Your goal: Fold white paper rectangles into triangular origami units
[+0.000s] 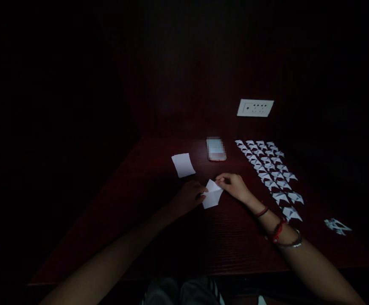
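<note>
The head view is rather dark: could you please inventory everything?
Wall: one, dark reddish, background
Socket panel: one, white, wall
Table: one, dark red, centre
Creased sheet: one, white, table centre
Phone: one, pale blurred screen, table's back
Paper stack: one, white, left of phone
Folded papers: many, white, right rows
Apparent scraps: some, whitish, rightmost
Unclear object: one, whitish, bottom edge
Clothing: one, dark with white stripes, bottom
Bracelets: several, reddish and silvery, right forearm
Left hand: one, bare, at sheet's left edge
Right hand: one, bare, at sheet's right corner
</note>
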### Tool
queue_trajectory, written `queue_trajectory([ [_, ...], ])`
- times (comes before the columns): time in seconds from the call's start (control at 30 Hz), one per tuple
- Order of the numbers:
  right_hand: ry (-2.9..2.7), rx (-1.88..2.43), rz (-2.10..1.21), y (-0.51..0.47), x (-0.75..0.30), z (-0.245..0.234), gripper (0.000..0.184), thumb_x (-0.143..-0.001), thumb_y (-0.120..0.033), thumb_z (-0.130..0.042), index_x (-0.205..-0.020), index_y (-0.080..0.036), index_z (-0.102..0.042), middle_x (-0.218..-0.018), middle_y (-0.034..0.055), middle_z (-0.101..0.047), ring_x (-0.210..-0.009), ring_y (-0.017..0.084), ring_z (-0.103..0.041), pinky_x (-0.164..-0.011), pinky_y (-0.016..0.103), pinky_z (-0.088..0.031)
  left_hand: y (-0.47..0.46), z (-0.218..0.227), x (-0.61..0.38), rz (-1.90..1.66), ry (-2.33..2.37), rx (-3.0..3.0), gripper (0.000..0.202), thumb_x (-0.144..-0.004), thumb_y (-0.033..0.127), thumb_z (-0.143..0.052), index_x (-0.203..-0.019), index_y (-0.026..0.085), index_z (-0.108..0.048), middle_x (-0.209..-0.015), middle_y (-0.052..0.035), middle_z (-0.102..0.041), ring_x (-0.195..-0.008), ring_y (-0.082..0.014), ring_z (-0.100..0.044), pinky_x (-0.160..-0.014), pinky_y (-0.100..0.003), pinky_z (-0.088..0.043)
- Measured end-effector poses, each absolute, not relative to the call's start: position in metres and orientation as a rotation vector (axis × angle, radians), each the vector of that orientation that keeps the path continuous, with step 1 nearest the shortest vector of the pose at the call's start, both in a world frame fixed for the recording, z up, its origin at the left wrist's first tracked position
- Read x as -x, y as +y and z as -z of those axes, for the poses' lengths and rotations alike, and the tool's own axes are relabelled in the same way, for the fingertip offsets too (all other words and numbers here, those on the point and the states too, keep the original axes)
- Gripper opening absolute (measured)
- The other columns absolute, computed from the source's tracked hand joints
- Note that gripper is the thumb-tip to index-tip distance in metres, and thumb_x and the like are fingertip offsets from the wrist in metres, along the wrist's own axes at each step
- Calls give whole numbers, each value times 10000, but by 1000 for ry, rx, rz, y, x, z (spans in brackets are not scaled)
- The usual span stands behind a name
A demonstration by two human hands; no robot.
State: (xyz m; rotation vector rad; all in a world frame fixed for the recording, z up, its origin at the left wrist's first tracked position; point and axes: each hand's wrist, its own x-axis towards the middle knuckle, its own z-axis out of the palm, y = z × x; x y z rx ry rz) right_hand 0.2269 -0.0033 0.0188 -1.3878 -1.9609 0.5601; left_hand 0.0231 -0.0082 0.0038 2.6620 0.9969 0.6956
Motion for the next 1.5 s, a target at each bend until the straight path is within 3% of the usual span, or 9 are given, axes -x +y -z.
queue_trajectory([
  [0.13, -1924, 1452, -585, -3, -234, -18, 325, -696, -318, -546, -969, -145, -574, -768, 39, -605, -671, 132, -551, -631, 250, -424, -7, -2, -21, -745, 1094, -2611, 142, -736, 169, -541, -874, 194, -562, -776, 4, -544, -779, -146, -499, -752, -288, -403],
  [0.3, -1828, 1486, -774, -3, -232, -13, 471, -675, -268, -572, -1109, -126, -458, -744, 26, -601, -642, 120, -553, -624, 242, -441, -8, -1, -19, -804, 1168, -2575, 152, -740, 188, -544, -892, 189, -554, -908, -18, -531, -882, -166, -481, -795, -308, -391],
  [0.5, -1864, 1334, -754, -12, -216, -14, 474, -664, -145, -546, -1127, -146, -445, -719, -4, -601, -646, 102, -554, -678, 236, -448, -12, -2, -19, -777, 1179, -2536, 247, -736, 187, -549, -981, 203, -518, -989, -21, -534, -954, -179, -467, -852, -333, -365],
  [0.67, -1946, 1249, -655, -20, -209, -20, 494, -679, -139, -521, -1164, -164, -430, -721, -9, -614, -642, 100, -556, -669, 235, -449, -12, 0, -20, -832, 1202, -2503, 397, -727, 186, -554, -1107, 191, -439, -1046, -43, -517, -973, -188, -462, -861, -337, -364],
  [1.0, -1999, 1273, -710, -27, -204, -22, 586, -662, -119, -528, -1224, -158, -368, -739, 0, -626, -646, 101, -573, -674, 238, -464, -12, -6, -21, -822, 1132, -2549, 459, -708, 152, -556, -1140, 173, -404, -864, -15, -563, -856, -164, -504, -809, -317, -389],
  [1.23, -1978, 1287, -747, -25, -206, -21, 543, -694, -187, -530, -1214, -146, -381, -729, 3, -638, -636, 112, -586, -659, 243, -469, -18, -11, -21, -769, 1052, -2620, 601, -747, 164, -517, -1267, 189, -216, -939, -18, -580, -904, -168, -509, -800, -322, -392],
  [1.5, -2024, 1337, -724, -27, -204, -27, 376, -715, -193, -503, -1086, -129, -518, -700, 15, -643, -635, 117, -583, -645, 229, -440, -21, -15, -25, -805, 1186, -2580, 580, -752, 253, -538, -1245, 159, -247, -829, -8, -623, -849, -164, -555, -785, -320, -405],
])
